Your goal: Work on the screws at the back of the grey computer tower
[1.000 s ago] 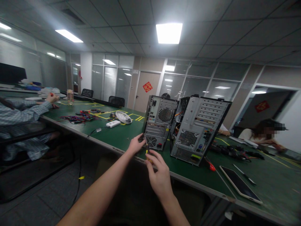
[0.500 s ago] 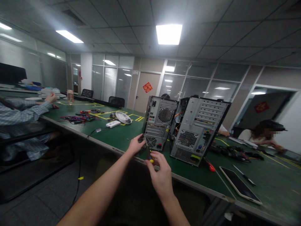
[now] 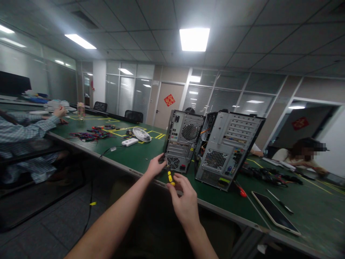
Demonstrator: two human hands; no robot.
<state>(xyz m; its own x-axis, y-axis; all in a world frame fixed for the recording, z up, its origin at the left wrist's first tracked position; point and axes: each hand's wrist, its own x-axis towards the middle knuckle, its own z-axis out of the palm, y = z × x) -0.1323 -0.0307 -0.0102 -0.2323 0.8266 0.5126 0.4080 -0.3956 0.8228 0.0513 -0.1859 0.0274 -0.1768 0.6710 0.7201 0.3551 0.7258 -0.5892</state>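
Observation:
A screwdriver (image 3: 170, 176) with a black and yellow handle is between the thumb and fingers of my right hand (image 3: 185, 194). It points up toward the lower left of the back of a computer case (image 3: 179, 149); its tip is too small to make out. My left hand (image 3: 156, 166) is closed at that case's lower left edge, near the screwdriver's front end, with some fingers hidden. Close by on the right stands a second, larger computer case (image 3: 215, 158), its back also facing me.
On the green table (image 3: 129, 157) lie a bundle of cables (image 3: 91, 135), a white power strip (image 3: 129, 142) and a white fan cover (image 3: 142, 134). To the right are a red-handled tool (image 3: 242, 192), a tablet (image 3: 275, 212) and black cables (image 3: 266, 174). People sit at both sides.
The screwdriver's handle has turned in my right hand, so more of its yellow side shows. Both hands stay in nearly the same place, and the computer cases have not moved.

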